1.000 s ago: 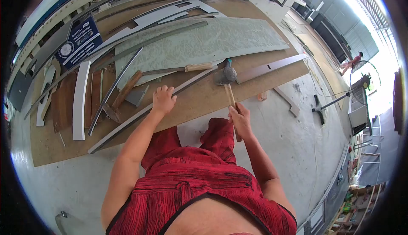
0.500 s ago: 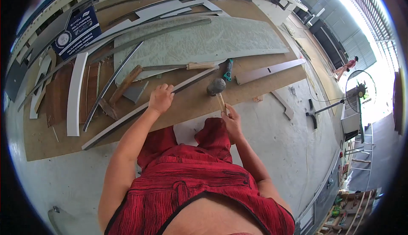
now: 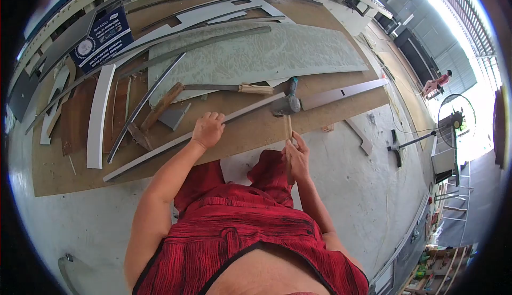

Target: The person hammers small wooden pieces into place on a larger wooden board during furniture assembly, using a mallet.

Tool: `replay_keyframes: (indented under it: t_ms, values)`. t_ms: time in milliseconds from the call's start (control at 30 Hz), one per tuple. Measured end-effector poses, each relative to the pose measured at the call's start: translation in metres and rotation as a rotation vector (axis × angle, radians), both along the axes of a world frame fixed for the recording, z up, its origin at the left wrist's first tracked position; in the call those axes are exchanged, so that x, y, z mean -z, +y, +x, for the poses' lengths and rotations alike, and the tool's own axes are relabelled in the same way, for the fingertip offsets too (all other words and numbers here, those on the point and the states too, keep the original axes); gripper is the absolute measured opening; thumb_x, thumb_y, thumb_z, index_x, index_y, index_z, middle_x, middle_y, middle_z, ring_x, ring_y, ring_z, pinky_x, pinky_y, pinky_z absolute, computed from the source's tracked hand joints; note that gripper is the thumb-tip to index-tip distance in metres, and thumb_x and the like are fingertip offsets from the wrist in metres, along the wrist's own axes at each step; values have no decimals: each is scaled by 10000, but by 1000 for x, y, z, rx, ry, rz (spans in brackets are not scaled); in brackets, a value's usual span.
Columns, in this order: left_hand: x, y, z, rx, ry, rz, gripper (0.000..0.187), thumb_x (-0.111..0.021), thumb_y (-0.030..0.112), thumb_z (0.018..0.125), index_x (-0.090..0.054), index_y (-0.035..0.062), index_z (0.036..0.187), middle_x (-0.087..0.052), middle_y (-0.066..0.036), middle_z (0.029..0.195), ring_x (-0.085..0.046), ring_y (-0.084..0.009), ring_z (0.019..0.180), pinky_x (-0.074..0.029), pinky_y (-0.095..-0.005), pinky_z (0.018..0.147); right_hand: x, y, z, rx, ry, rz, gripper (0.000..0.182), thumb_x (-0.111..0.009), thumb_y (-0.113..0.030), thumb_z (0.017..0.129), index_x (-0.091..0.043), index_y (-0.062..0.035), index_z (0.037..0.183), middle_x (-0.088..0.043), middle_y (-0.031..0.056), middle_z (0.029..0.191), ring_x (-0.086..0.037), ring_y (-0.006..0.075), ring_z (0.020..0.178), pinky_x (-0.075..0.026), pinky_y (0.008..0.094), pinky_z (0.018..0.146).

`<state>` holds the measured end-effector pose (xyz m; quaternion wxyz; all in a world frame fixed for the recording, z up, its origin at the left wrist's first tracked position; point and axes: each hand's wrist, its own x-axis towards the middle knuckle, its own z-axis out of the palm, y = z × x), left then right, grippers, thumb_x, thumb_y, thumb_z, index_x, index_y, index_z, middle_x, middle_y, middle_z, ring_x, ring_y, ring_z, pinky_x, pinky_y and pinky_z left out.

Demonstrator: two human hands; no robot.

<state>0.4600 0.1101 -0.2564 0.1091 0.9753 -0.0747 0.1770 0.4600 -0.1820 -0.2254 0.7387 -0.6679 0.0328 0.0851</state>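
Observation:
My left hand (image 3: 208, 130) is closed over a long narrow strip (image 3: 154, 154), its fingers curled across the top edge. The strip runs slantwise along the front of the brown board, pale on top with a dark side. My right hand (image 3: 297, 157) grips a mallet (image 3: 288, 121) by its light wooden handle. The mallet's dark head lies at the strip's right end in this view. Just behind the head is a teal-handled tool (image 3: 293, 85), partly covered by it. A wooden-handled hammer (image 3: 162, 105) rests on the board left of my left hand.
The brown board (image 3: 240, 140) carries a pale green panel (image 3: 256, 55), a white strip (image 3: 100, 116), a pinkish strip (image 3: 344, 93) and a blue adhesive box (image 3: 104, 39). A standing fan (image 3: 456, 120) is at the right; farther back a person (image 3: 437, 83) sits.
The mallet and my right hand have moved right and slightly forward, bringing the head over the strip's right end. My left hand stays on the strip. The view has shifted slightly.

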Motion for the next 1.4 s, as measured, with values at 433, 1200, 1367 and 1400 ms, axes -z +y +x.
replay_keyframes:
  t_ms: [433, 1200, 1367, 1400]
  values:
    - [-8, -17, -5, -140, 147, 28, 260, -542, 299, 829, -531, 111, 1009, -519, -50, 959, -502, -231, 940, -460, -385, 737, -41, 5, 105, 53, -119, -199, 383, -559, -141, 863, -493, -141, 1240, -513, 23, 603, -457, 81, 438, -373, 225, 393]
    - [-18, -12, -1, -133, 307, -135, 300, -542, 292, 818, -538, 109, 1056, -518, -100, 1021, -491, -288, 988, -426, -431, 822, -9, 47, 151, -109, -92, -319, 384, -538, -148, 871, -488, -108, 1249, -509, 22, 652, -475, 77, 511, -392, 226, 408]
    - [-45, -1, 39, -177, 259, -204, 378, -542, 250, 822, -508, 105, 1169, -474, -118, 1167, -427, -298, 1123, -373, -445, 914, -22, 51, 157, -151, -56, -448, 414, -570, -136, 844, -477, -91, 1246, -520, 32, 632, -484, 99, 459, -401, 252, 405]
    - [-42, 5, 51, -161, 161, -135, 377, -549, 239, 816, -515, 109, 1169, -464, -115, 1178, -413, -295, 1140, -358, -455, 930, -24, 51, 158, -155, -53, -454, 436, -578, -130, 834, -466, -90, 1254, -526, 35, 644, -488, 105, 463, -402, 256, 407]
